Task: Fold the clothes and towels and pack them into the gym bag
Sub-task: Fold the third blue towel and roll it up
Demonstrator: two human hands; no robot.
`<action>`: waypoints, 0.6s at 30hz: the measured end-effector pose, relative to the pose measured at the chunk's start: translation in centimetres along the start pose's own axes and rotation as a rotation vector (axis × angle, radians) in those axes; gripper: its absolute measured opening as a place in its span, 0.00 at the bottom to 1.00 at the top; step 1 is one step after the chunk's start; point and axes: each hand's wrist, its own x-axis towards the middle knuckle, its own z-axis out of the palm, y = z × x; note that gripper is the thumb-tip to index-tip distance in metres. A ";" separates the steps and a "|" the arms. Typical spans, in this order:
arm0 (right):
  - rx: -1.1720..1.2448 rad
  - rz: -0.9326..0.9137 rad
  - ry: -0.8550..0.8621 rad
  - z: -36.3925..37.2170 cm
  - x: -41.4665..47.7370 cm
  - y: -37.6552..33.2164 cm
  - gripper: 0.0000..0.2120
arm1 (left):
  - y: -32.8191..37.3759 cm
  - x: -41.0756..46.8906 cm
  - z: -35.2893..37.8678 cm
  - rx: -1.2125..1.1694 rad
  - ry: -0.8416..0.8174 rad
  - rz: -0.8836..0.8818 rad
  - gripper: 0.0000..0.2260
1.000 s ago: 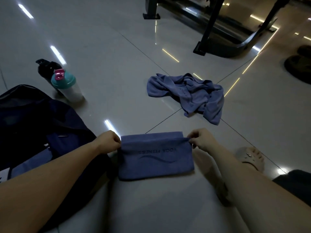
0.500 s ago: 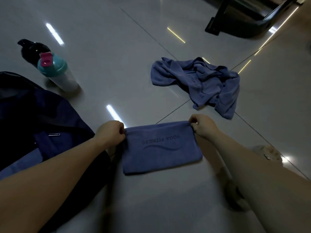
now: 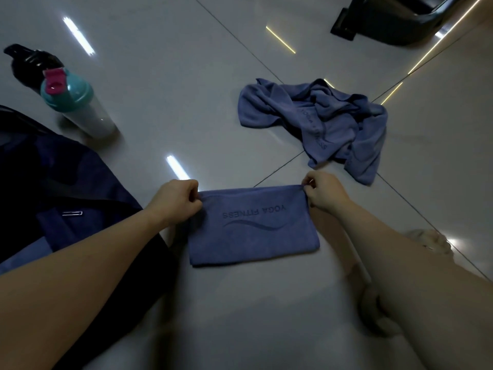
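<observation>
- Two far corners of the folded towel (image 3: 253,228) are pinched, one per hand: the left corner by the left hand (image 3: 176,201), the right corner by the right hand (image 3: 324,194).
- The folded towel is laid flat on the tiled floor (image 3: 186,76) between the forearms. It is a blue rectangle, with the "YOGA FITNESS" print seen upside down.
- Left hand: fingers are curled close to a fist, knuckles up, with the cloth edge caught between thumb and fingers.
- Right hand: fingers are curled and the corner is nipped at the fingertips.
- Both forearms are stretched forward from the bottom edge of the view, low over the floor.
- Gym bag (image 3: 66,188): dark navy, set just left of the folded towel and partly covered by the left forearm.
- Crumpled towel (image 3: 320,124): same blue, unfolded, dropped beyond the right hand across a tile joint, apart from the folded towel.
- Shaker bottle (image 3: 77,108): teal lid with a pink cap, stood beyond the bag. A black bottle (image 3: 29,62) is seen just behind it.
- Black equipment base (image 3: 394,20): top right corner, well apart.
- A foot (image 3: 432,241) is seen blurred to the right of the right forearm.
</observation>
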 end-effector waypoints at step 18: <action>-0.050 0.107 -0.013 0.2 1.8 -1.1 0.04 | 1.4 2.2 0.6 -0.050 0.060 -0.299 0.03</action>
